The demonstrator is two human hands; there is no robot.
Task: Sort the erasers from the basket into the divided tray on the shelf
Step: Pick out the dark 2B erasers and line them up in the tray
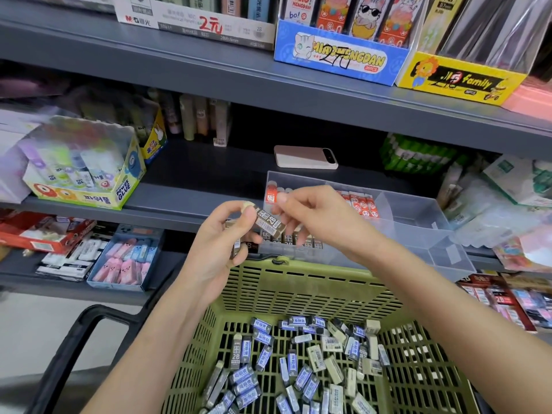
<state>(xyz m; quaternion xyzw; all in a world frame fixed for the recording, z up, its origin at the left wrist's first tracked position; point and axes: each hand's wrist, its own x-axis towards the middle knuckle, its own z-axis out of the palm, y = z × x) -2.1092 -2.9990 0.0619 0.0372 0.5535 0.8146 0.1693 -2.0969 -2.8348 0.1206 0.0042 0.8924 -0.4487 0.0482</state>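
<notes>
A green plastic basket [298, 291] in front of me holds several loose erasers [301, 363] in blue-white and brown sleeves. The clear divided tray [418, 222] stands on the shelf just behind it, with red-sleeved erasers [361, 204] at the back and brown 2B erasers [301, 240] in a front compartment. My left hand [221, 243] is shut on a few brown-sleeved erasers, one [268, 224] sticking out between thumb and finger. My right hand [313, 216] pinches the far end of that same eraser, above the tray's front left corner.
A pink phone [304, 156] lies on the shelf behind the tray. A Power Glue box [86, 174] stands at the left, green packs [418, 156] at the right. Lower shelf holds a blue box of pink erasers [125, 261]. The basket's black handle [80, 339] hangs at left.
</notes>
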